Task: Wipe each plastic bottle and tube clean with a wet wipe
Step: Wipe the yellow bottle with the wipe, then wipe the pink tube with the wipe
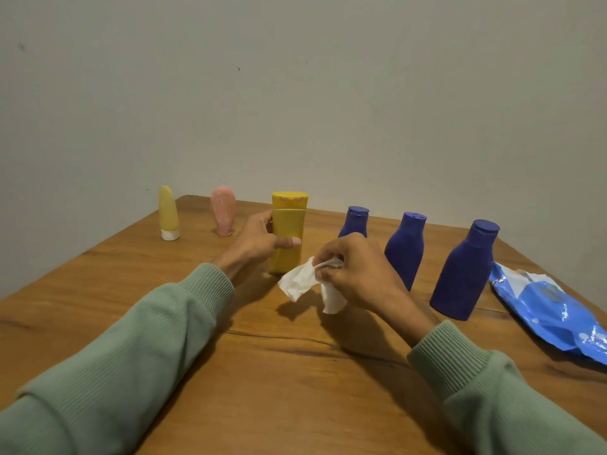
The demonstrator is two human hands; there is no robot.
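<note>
green sleeves [147,339] fill the lower corners of the frame and reach inward over the wooden table [295,389], leaving a wide open stretch of wood between them at lower centre. at mid frame the left hand [259,239] grips the yellow bottle [289,224], thumb across its front and fingers curled round behind; the bottle is upright, though i cannot tell whether its base rests on the wood. just right of it the right hand [358,270] pinches a crumpled white wet wipe [297,280] between thumb and fingertips. the wipe hangs above the table close to the bottle's lower part, and i cannot tell whether they touch. a row runs along the table's far edge by the wall [328,93]: a yellow tube [168,211] and a pink tube [223,210] stand cap-down near the rounded far corner at left. right of centre stand the far blue bottle [356,220], partly hidden by the right hand, the middle blue bottle [405,247] and the near blue bottle [466,274], with narrow gaps between them. a blue wipes pack [545,307] lies flat at the right edge of the frame, just beside the near blue bottle. the table's left edge slants down to the frame's left side
</note>
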